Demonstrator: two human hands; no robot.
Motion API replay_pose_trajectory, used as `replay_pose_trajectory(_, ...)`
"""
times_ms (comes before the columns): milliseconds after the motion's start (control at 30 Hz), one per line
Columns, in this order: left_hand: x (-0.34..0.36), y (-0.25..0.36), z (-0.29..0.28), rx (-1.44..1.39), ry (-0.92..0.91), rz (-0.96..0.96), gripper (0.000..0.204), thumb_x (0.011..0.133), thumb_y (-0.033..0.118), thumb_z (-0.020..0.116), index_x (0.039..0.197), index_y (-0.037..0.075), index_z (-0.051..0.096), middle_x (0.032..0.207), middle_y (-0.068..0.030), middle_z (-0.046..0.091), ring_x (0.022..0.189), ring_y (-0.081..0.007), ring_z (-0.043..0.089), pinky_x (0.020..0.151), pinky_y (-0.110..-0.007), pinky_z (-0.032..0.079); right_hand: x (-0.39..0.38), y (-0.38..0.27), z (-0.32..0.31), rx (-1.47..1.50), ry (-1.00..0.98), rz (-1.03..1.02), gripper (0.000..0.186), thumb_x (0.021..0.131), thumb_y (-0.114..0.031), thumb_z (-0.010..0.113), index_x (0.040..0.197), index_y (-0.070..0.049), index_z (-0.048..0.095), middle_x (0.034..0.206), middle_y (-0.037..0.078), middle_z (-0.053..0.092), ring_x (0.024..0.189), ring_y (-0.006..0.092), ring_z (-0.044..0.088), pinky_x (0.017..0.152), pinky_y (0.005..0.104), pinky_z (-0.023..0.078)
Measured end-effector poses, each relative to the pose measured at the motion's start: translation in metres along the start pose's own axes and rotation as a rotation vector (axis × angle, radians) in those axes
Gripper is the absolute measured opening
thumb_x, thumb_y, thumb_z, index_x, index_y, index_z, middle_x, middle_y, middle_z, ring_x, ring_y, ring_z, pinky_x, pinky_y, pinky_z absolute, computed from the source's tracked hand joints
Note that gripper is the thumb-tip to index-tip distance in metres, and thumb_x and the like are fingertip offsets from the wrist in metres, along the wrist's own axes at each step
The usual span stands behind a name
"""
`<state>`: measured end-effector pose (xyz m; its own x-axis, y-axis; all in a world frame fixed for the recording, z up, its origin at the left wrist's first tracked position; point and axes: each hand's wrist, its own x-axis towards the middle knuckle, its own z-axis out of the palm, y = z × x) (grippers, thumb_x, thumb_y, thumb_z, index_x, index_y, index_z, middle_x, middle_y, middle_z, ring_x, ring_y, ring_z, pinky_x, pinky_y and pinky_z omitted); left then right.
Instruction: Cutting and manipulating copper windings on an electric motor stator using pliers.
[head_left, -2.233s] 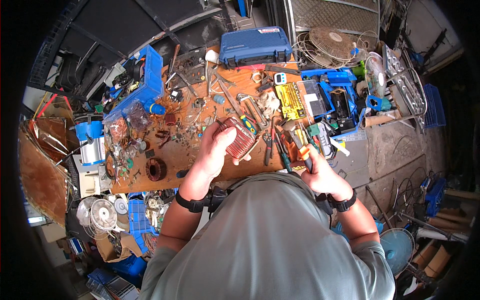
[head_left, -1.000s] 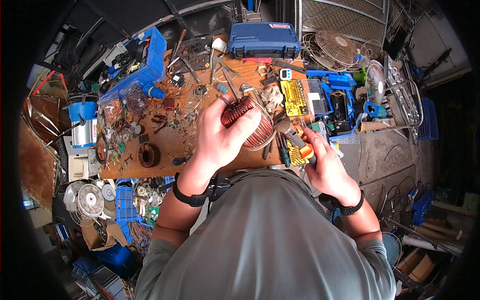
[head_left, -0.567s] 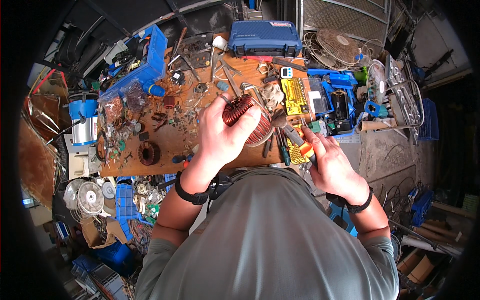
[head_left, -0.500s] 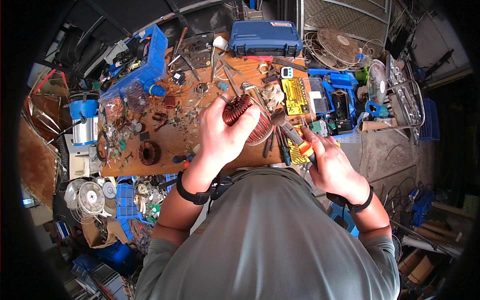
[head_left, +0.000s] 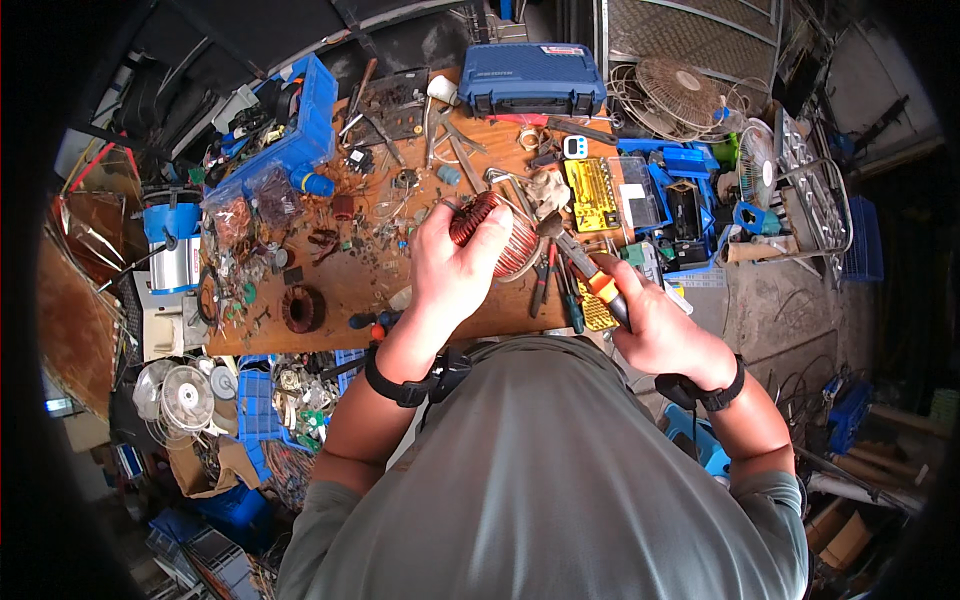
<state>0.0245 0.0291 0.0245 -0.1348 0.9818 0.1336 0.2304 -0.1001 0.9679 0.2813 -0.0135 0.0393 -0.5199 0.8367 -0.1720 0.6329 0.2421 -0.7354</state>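
My left hand (head_left: 455, 265) grips a red copper-wound ring coil (head_left: 502, 238), with the thumb pressed across its windings and fingers curled behind it. My right hand (head_left: 650, 320) is closed on a pair of pliers (head_left: 582, 262) with orange, yellow and dark handles. Their metal head points up-left, close to the coil's right side; whether it touches cannot be told. Beneath both hands is a wooden workbench (head_left: 350, 300) strewn with scraps. Several hand tools (head_left: 545, 285) lie below the plier head, beside a yellow bit case (head_left: 590, 195). Another dark wound ring (head_left: 301, 308) lies at the left.
A blue hard case (head_left: 530, 75) sits at the back. A blue crate (head_left: 310, 100) of parts stands back left, and blue trays (head_left: 680, 160) are at the right. Old fans (head_left: 675, 85) stand beyond them. A box of fan parts and scrap (head_left: 185, 395) is lower left.
Since the earliest frame the pliers have swung up-left, their head now beside the coil, which my left hand has turned and shifted rightward. Most recently both hands have moved slightly to the right.
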Motion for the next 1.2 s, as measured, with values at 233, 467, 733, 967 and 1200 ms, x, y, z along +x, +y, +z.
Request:
replay_pose_trajectory(233,0.001,-0.013,0.006,0.046,-0.032,-0.072,0.037,0.089,0.034,0.074,0.090,-0.002,0.067,0.074,-0.0111,0.071,0.070,-0.0181,0.069,0.065,-0.033,0.053,0.001,0.016,-0.004,0.410,-0.221,0.175,0.081,0.073,0.005,0.057,0.150,-0.002,0.031,0.108,0.017,0.065,0.102,0.0305,0.066,0.088,0.0391,0.050)
replay_pose_trajectory(467,-0.001,-0.009,0.010,0.097,-0.080,0.008,0.038,0.090,0.035,0.073,0.089,-0.002,0.067,0.074,-0.0118,0.071,0.069,-0.0194,0.070,0.064,-0.034,0.053,-0.005,0.025,0.019,0.121,-0.040,0.133,0.059,0.072,0.001,0.062,0.126,-0.002,0.041,0.085,0.014,0.066,0.080,0.0334,0.067,0.068,0.0407,0.051)
replay_pose_trajectory(733,-0.002,-0.021,0.013,0.020,-0.052,-0.055,0.042,0.091,0.037,0.072,0.083,-0.003,0.064,0.068,-0.0100,0.068,0.063,-0.0171,0.065,0.060,-0.033,0.051,-0.004,0.022,0.027,0.047,0.059,0.104,0.047,0.072,0.000,0.060,0.116,0.001,0.044,0.073,0.022,0.061,0.073,0.0470,0.064,0.062,0.0484,0.050)
replay_pose_trajectory(967,0.003,-0.031,0.010,-0.085,-0.156,-0.156,0.049,0.095,0.046,0.063,0.083,-0.001,0.064,0.066,-0.0093,0.066,0.061,-0.0176,0.067,0.055,-0.031,0.050,0.011,0.033,0.041,-0.125,0.278,0.078,0.040,0.071,0.000,0.061,0.110,0.000,0.048,0.072,0.023,0.061,0.072,0.0474,0.064,0.061,0.0496,0.051)
replay_pose_trajectory(1200,0.000,-0.040,0.007,-0.410,-0.310,-0.318,0.044,0.101,0.041,0.049,0.099,0.000,0.064,0.081,-0.0092,0.070,0.060,-0.0143,0.067,0.049,-0.028,0.056,0.025,0.050,0.031,-0.130,0.448,0.000,0.044,0.075,0.000,0.061,0.118,-0.003,0.051,0.086,0.023,0.066,0.074,0.0397,0.067,0.064,0.0438,0.053)
